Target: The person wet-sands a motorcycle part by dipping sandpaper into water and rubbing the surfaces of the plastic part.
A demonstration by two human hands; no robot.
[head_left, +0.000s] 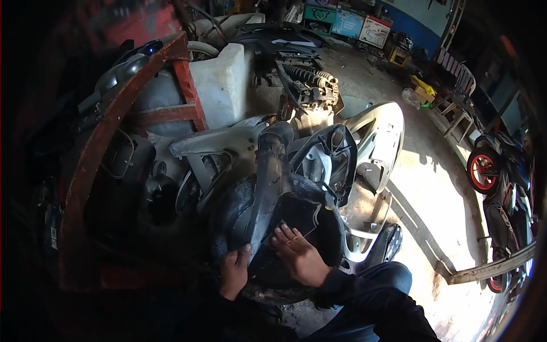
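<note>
A long grey body panel (266, 182) stands tilted over a dark round tyre-like part (231, 214). Low on the panel's left edge, my left hand (233, 272) grips it, thumb on top and fingers wrapped behind. My right hand (299, 256) lies against the panel's dark inner side, fingers stretched out close together; whether anything small is under the fingertips is hidden. Just above the right hand is a black rectangular piece (301, 210). Behind it stands a black-framed part (350, 165), with a silver panel (390, 128) to its right.
A red metal frame (85, 171) curves along the left, beside a pale concrete block (219, 85). An engine part with springs (319, 91) lies farther back. Motorcycles (507, 211) stand at the right, near a wooden beam (493, 268). My knee is at lower right.
</note>
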